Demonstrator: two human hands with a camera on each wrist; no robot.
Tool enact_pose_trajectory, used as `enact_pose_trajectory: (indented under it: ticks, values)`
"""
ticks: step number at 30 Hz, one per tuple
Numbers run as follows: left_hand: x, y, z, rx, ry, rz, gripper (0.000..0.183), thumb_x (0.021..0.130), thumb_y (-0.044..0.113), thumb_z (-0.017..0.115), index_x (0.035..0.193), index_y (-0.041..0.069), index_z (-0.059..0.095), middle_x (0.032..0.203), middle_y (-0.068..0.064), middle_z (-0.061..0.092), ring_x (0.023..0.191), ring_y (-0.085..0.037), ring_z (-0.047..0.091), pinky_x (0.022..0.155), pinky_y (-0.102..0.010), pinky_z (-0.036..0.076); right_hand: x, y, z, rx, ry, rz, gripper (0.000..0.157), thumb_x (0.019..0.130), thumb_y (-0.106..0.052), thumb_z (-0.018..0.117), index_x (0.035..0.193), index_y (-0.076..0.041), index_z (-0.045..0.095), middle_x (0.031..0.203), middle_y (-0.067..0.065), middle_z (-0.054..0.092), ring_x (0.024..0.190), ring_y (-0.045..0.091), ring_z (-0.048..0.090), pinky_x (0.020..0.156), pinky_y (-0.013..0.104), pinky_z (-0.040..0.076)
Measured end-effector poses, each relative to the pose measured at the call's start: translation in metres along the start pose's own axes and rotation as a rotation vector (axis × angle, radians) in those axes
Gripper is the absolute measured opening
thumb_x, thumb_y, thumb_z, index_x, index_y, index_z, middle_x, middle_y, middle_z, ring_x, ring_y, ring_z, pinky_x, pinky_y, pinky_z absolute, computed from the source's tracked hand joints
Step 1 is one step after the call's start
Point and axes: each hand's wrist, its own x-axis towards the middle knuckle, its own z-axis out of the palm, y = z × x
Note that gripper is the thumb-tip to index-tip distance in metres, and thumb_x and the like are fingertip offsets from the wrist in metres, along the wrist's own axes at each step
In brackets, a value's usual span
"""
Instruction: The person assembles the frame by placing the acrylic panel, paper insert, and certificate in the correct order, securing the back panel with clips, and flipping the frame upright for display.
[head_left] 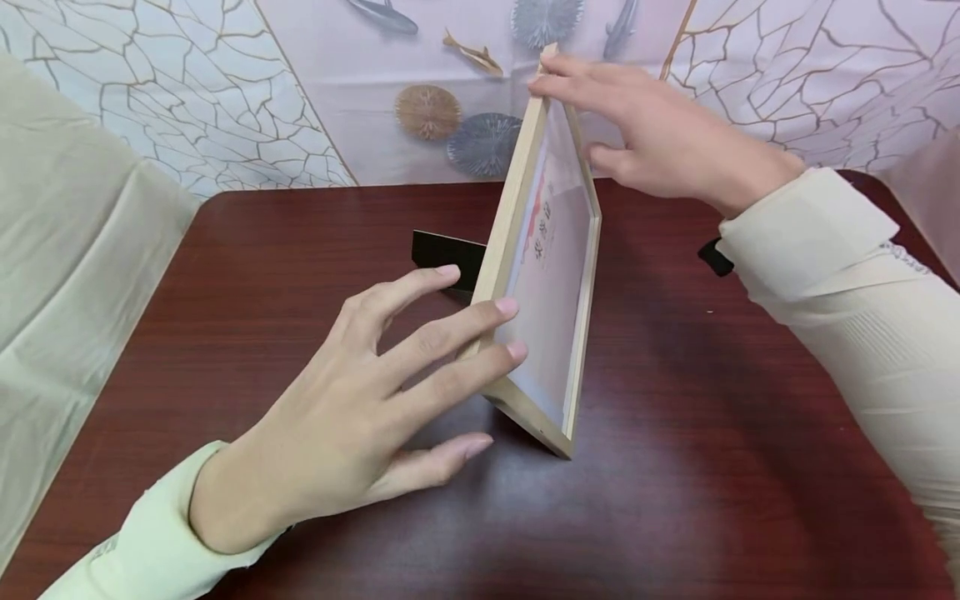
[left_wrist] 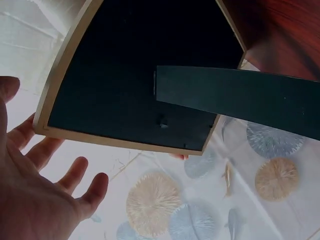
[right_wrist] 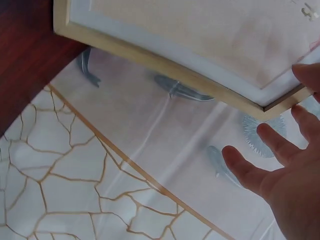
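Note:
A picture frame (head_left: 506, 208) of pale wood stands tilted on the table, seen nearly edge-on, its print with dark characters facing right. A black easel leg (left_wrist: 225, 92) sticks out from its black back panel (left_wrist: 115, 80). Along the frame's near side my left hand (head_left: 360, 400) is spread, fingers loosely extended over the wood; whether the fingertips press on it I cannot tell. My right hand (head_left: 667, 133) is at the upper edge and holds a corner, with the thumb (right_wrist: 305, 77) over the front border and fingers on the other side.
The dark red-brown table (head_left: 225, 333) has rounded far corners. Behind it hangs a printed cloth (head_left: 360, 108) with fish and round plant motifs. Pale draped fabric (head_left: 67, 250) borders the left side. A small black object (head_left: 716, 257) shows by the right cuff.

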Motion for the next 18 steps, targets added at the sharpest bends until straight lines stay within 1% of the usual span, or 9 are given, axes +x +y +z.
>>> enact_pose_trajectory:
  ticks: [2,4,8,10,13,15,18]
  values:
    - [-0.001,0.001,0.001,0.051,0.008,0.007,0.043,0.102,0.038,0.062,0.137,0.013,0.067,0.144,-0.007,0.064,0.137,-0.047,0.049,0.101,-0.061,0.049,0.001,0.001,0.000,-0.020,-0.015,0.015,0.076,0.091,0.011,0.058,0.162,-0.013,0.041,0.173,0.009,0.029,0.159,0.038,0.028,0.130,0.056,0.021]
    - [-0.002,0.000,0.002,0.095,0.020,0.014,0.043,0.100,0.038,0.064,0.136,0.014,0.068,0.142,-0.006,0.066,0.134,-0.047,0.051,0.098,-0.060,0.050,0.000,0.002,0.000,-0.040,-0.019,0.023,0.078,0.090,0.012,0.057,0.162,-0.014,0.040,0.173,0.009,0.029,0.159,0.037,0.027,0.131,0.055,0.020]
    - [-0.004,-0.004,0.001,0.170,0.043,0.024,0.046,0.097,0.038,0.068,0.135,0.012,0.069,0.138,-0.006,0.069,0.131,-0.048,0.053,0.098,-0.059,0.049,-0.008,0.006,-0.001,-0.088,-0.020,0.061,0.080,0.089,0.011,0.055,0.162,-0.016,0.038,0.173,0.010,0.028,0.160,0.041,0.024,0.130,0.059,0.018]
    - [-0.007,-0.006,0.001,0.203,0.053,0.015,0.048,0.096,0.039,0.070,0.135,0.012,0.069,0.137,-0.006,0.069,0.131,-0.048,0.053,0.097,-0.059,0.048,-0.013,0.008,-0.002,-0.111,-0.013,0.070,0.080,0.089,0.009,0.055,0.163,-0.017,0.038,0.173,0.010,0.029,0.160,0.042,0.023,0.130,0.061,0.017]
    - [-0.010,-0.010,-0.001,0.238,0.068,-0.019,0.052,0.094,0.042,0.072,0.136,0.012,0.068,0.136,-0.006,0.070,0.131,-0.048,0.053,0.097,-0.061,0.045,-0.022,0.012,-0.003,-0.121,-0.007,0.089,0.079,0.090,0.006,0.055,0.163,-0.018,0.037,0.174,0.010,0.026,0.161,0.044,0.017,0.129,0.065,0.015]
    - [-0.014,-0.014,-0.001,0.258,0.068,-0.060,0.056,0.091,0.045,0.073,0.138,0.014,0.067,0.138,-0.005,0.069,0.133,-0.047,0.051,0.097,-0.063,0.044,-0.028,0.014,-0.004,-0.121,-0.010,0.104,0.077,0.093,0.004,0.055,0.164,-0.018,0.035,0.175,0.010,0.022,0.162,0.045,0.013,0.128,0.068,0.013]
    - [-0.019,-0.021,-0.001,0.292,0.054,-0.121,0.065,0.087,0.048,0.075,0.142,0.015,0.064,0.145,-0.005,0.065,0.134,-0.048,0.049,0.097,-0.065,0.042,-0.039,0.017,-0.006,-0.118,-0.026,0.149,0.079,0.095,0.000,0.057,0.166,-0.020,0.029,0.177,0.009,0.017,0.163,0.044,0.003,0.125,0.075,0.004]
